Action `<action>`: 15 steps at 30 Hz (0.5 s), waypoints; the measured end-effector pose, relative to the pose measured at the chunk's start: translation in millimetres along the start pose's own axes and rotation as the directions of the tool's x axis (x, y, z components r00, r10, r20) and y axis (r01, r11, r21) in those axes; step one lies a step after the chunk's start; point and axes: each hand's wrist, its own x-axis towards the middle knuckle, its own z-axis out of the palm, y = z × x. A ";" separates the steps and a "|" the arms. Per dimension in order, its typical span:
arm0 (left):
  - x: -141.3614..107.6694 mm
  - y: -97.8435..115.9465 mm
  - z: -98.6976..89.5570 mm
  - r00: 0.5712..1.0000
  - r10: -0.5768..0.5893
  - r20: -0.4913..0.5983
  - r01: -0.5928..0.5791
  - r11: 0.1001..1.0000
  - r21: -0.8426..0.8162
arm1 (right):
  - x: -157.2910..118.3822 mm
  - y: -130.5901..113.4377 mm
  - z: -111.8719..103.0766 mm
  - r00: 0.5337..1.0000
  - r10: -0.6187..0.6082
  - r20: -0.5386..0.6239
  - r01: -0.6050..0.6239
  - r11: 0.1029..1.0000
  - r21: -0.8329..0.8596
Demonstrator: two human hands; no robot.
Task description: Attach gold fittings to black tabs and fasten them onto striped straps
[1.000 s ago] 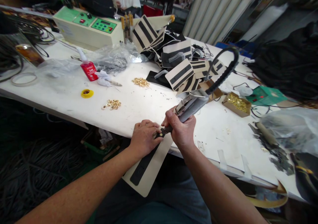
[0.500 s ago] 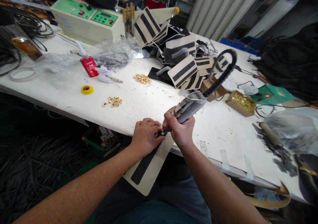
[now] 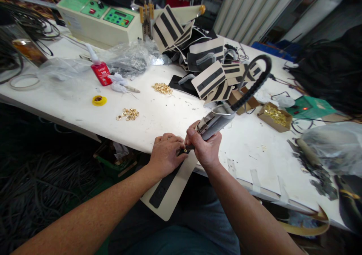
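My right hand [image 3: 207, 145] is wrapped round a grey power screwdriver [image 3: 217, 121] with a black coiled cord, its tip pointing down-left. The tip meets a small gold fitting [image 3: 185, 150] on a black strip. That strip [image 3: 165, 185] lies along a beige panel [image 3: 178, 191], which sticks out over the table's near edge above my lap. My left hand [image 3: 167, 153] presses on the panel's upper end, thumb and fingers closed around the strip beside the fitting. What lies under its fingers is hidden.
On the white table [image 3: 158, 123] are gold hooks [image 3: 128, 114], a yellow ring [image 3: 99, 100], a red bottle [image 3: 101, 73], striped panels [image 3: 209, 79], a carton of gold parts [image 3: 275, 117] and a green box [image 3: 309, 107]. A cream machine [image 3: 98, 21] stands behind. A person is partly visible at the back.
The view has shifted very slightly. Both hands, the screwdriver and the panel keep nearly the same places.
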 end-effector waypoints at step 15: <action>-0.5 -1.7 3.3 1.000 0.010 -0.021 -0.009 1.000 0.018 | -4.6 4.4 -3.1 0.997 -0.073 0.039 0.074 0.997 -0.010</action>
